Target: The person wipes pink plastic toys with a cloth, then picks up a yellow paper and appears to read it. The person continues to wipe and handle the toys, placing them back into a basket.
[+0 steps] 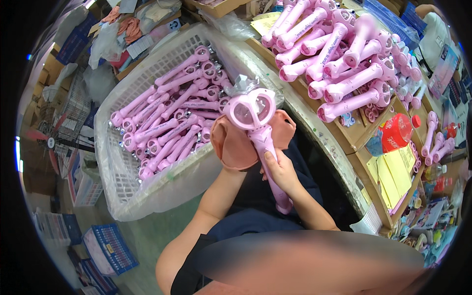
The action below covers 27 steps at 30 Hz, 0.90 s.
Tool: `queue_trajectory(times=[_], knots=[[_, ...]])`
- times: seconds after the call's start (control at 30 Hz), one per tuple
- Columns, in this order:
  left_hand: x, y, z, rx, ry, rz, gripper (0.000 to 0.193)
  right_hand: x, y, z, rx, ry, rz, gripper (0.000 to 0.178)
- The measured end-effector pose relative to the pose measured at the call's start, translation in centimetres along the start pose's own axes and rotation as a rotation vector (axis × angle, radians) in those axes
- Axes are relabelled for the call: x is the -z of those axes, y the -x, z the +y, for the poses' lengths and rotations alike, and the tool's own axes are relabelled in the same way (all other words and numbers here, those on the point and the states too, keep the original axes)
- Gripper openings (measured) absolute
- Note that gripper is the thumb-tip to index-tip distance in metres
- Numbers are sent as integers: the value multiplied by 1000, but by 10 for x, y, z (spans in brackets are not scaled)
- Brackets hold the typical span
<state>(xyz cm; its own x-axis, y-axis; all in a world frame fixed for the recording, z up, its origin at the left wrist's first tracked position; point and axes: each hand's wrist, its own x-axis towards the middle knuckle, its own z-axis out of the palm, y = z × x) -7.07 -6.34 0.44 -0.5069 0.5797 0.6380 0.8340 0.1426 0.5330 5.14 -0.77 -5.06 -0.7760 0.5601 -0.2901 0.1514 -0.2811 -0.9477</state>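
Observation:
In front of my body is a pink plastic toy wand [265, 142], tilted, with a round clear window in its head. My right hand [281, 172] is closed round its handle, and the handle's lower end comes out below the fingers. A salmon-coloured cloth [233, 145] bunches behind and on both sides of the wand's head. My left hand [237, 175] goes into that cloth and holds it up against the head; its fingers are hidden. Just beyond, a white plastic basket [115, 187] lined with clear film contains many similar pink wands [164, 118].
More pink wands [339, 54] are heaped on the workbench [354, 128] at right. Near them are a red-labelled bottle [396, 130] and yellow paper sheets [393, 172]. A fan [50, 142] and blue-and-white boxes [110, 248] stand at left. Another person [435, 39] is at far right.

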Motion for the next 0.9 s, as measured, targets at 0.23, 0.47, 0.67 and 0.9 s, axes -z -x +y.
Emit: queue_trajectory(times=[0.23,0.47,0.67,0.9], knots=[[-13,8,-9,4,155,-158,35,2,1,-6,56,13,54,40],[-14,18,-22,158,434,-240,27,4,-4,-2,54,-90,58,39],[-13,13,-19,130,473,-280,21,3,-2,0,49,-124,52,38],[3,-13,-7,-116,56,-41,15,-3,8,1,68,146,-8,55]])
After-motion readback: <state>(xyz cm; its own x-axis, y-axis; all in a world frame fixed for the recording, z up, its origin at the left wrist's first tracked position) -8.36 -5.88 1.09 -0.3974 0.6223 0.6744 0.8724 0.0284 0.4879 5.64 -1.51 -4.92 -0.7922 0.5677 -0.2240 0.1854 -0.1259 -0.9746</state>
